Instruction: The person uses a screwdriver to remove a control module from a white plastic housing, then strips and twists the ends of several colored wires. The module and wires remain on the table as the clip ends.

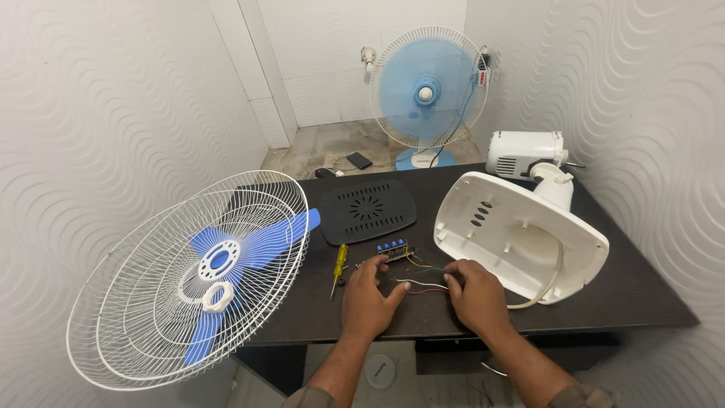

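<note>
My left hand (pixel 368 298) and my right hand (pixel 476 293) rest on a dark table (pixel 619 295), both touching a bundle of thin coloured wires (pixel 423 283) between them. The wires run up to a small switch block with blue buttons (pixel 393 248). A white fan base (pixel 521 234), tipped on its side with its hollow underside showing, lies just right of my right hand, and a white motor housing (pixel 525 153) sits behind it. Left of my left hand lies a yellow-handled screwdriver (pixel 338 267).
White wire fan guards (pixel 189 279) holding a blue blade and white ring nuts overhang the table's left edge. A black vented base cover (pixel 368 209) lies mid-table. A standing blue-bladed fan (pixel 427 91) and a dark flat object (pixel 359 160) are on the floor beyond.
</note>
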